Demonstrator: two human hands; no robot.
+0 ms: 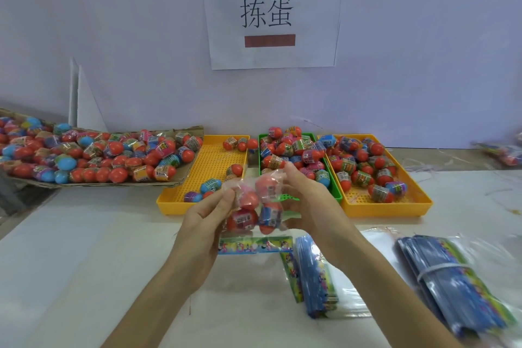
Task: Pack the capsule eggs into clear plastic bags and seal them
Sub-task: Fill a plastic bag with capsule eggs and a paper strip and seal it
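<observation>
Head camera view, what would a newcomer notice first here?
Two hands, left hand and right hand, hold up a clear plastic bag with four capsule eggs at centre. Behind, a cardboard tray at left is heaped with eggs, and a paper sign hangs on the wall.

Clear glossy plastic bag (254, 206) over smooth shiny plastic capsule eggs (245, 219) — behind it, perforated matt plastic trays (214, 161), left of those a rough cardboard tray (180, 178) — matt paper sign (271, 11) above.
</observation>
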